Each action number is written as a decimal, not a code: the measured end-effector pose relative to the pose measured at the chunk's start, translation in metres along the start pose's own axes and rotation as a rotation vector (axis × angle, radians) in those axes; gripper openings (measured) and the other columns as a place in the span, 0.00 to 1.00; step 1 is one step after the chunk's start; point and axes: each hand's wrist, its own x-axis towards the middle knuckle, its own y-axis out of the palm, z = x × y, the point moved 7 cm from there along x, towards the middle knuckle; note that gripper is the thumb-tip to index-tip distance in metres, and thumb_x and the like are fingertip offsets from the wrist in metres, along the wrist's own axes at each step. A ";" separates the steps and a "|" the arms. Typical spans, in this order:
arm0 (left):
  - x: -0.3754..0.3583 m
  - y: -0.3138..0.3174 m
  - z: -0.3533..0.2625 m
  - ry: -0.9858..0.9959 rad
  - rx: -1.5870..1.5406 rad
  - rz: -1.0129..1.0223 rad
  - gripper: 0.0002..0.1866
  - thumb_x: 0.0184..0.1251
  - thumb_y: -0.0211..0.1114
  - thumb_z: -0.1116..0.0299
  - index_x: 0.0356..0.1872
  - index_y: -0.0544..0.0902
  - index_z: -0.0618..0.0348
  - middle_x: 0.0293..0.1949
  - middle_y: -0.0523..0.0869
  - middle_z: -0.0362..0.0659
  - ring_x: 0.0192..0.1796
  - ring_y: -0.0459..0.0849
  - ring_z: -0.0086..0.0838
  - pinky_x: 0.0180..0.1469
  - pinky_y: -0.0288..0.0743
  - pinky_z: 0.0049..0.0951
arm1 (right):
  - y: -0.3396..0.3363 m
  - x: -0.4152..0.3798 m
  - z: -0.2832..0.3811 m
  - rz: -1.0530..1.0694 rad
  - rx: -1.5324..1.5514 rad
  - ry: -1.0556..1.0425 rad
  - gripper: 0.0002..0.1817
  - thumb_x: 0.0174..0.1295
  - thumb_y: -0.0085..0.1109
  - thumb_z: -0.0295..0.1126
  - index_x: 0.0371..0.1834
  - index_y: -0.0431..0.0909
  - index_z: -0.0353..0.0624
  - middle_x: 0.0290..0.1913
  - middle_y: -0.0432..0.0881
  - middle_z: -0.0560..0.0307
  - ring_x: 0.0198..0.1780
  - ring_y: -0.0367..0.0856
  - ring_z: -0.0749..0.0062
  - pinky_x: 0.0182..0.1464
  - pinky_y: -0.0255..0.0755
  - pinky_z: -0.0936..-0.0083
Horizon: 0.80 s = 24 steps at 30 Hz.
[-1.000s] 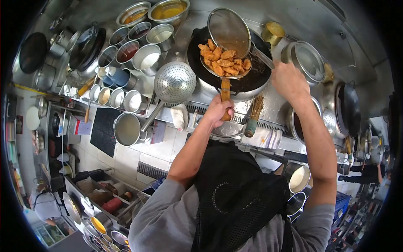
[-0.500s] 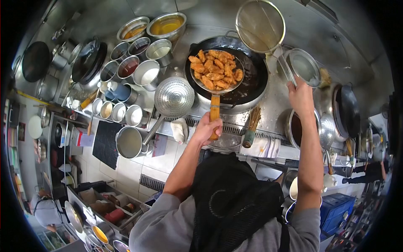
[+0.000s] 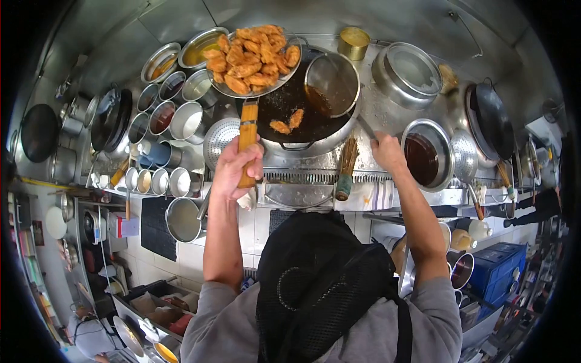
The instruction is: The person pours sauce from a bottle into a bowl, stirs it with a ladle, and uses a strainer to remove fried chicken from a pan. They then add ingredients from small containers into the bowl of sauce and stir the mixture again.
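My left hand (image 3: pixel 235 168) is closed around the wooden handle of a skimmer (image 3: pixel 249 121). Heaped on that skimmer are browned, fried pieces that look like chicken wings (image 3: pixel 251 57); it hangs over the left side of a black wok (image 3: pixel 321 128). Dark oil fills the wok, and two fried pieces (image 3: pixel 295 118) lie in it. My right hand (image 3: pixel 388 151) grips the metal handle of a round fine-mesh strainer (image 3: pixel 333 85). Its bowl sits low over the right part of the wok, apparently dipping into the oil.
Left of the wok stand sauce pots (image 3: pixel 186 121) and a perforated ladle (image 3: pixel 221 140). A bamboo brush (image 3: pixel 346 169) lies at the front edge. To the right are a lidded pot (image 3: pixel 407 75), a bowl of dark sauce (image 3: pixel 427 155) and a tin can (image 3: pixel 354 43).
The loaded skimmer has risen and moved left, off the wok's middle. The mesh strainer has come down and left into the wok. Two fried pieces now show in the oil.
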 end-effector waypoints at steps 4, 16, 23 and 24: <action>0.000 0.007 -0.020 0.034 0.018 -0.004 0.17 0.71 0.61 0.75 0.57 0.70 0.65 0.35 0.79 0.43 0.22 0.71 0.19 0.25 0.70 0.24 | 0.012 -0.010 0.014 0.185 0.233 0.030 0.15 0.65 0.56 0.33 0.49 0.84 0.37 0.39 0.85 0.30 0.46 0.86 0.38 0.52 0.78 0.51; 0.001 0.006 -0.020 0.051 0.000 0.028 0.18 0.70 0.63 0.74 0.56 0.70 0.65 0.34 0.79 0.43 0.21 0.71 0.19 0.25 0.70 0.24 | 0.097 -0.008 0.055 0.655 0.954 0.208 0.08 0.68 0.60 0.31 0.41 0.82 0.38 0.19 0.71 0.64 0.15 0.61 0.85 0.16 0.48 0.80; 0.001 -0.017 0.008 0.053 0.016 -0.025 0.14 0.70 0.61 0.75 0.52 0.69 0.62 0.33 0.78 0.41 0.22 0.73 0.20 0.25 0.71 0.25 | 0.049 -0.040 0.050 0.533 0.929 0.209 0.08 0.68 0.59 0.32 0.38 0.82 0.38 0.18 0.72 0.64 0.15 0.63 0.84 0.17 0.51 0.80; 0.001 -0.022 0.012 0.044 0.039 -0.056 0.13 0.70 0.62 0.75 0.50 0.69 0.61 0.32 0.77 0.41 0.22 0.73 0.21 0.25 0.71 0.25 | 0.034 -0.042 0.041 0.458 0.854 0.206 0.09 0.67 0.59 0.32 0.39 0.82 0.37 0.18 0.72 0.65 0.16 0.64 0.84 0.17 0.52 0.81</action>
